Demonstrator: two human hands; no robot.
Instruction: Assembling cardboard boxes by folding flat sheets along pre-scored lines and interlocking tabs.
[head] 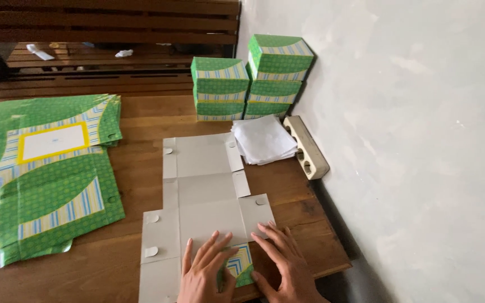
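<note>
Head view looks down on a wooden table [136, 168] set against a pale plastered wall [411, 140], where the left hand [206, 275] and right hand [284, 261], fingers spread flat, press a folded flap of the grey unfolded carton [203, 196] lying at the near edge, between flat green sheets [46, 179] and stacked green boxes [248, 84].

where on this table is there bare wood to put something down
Bare wood runs between the stack of flat green sheets and the grey unfolded carton, and behind the carton before the assembled green boxes. The right edge is crowded with white papers and a power strip. Both hands, left and right, press the carton's near flap.
</note>
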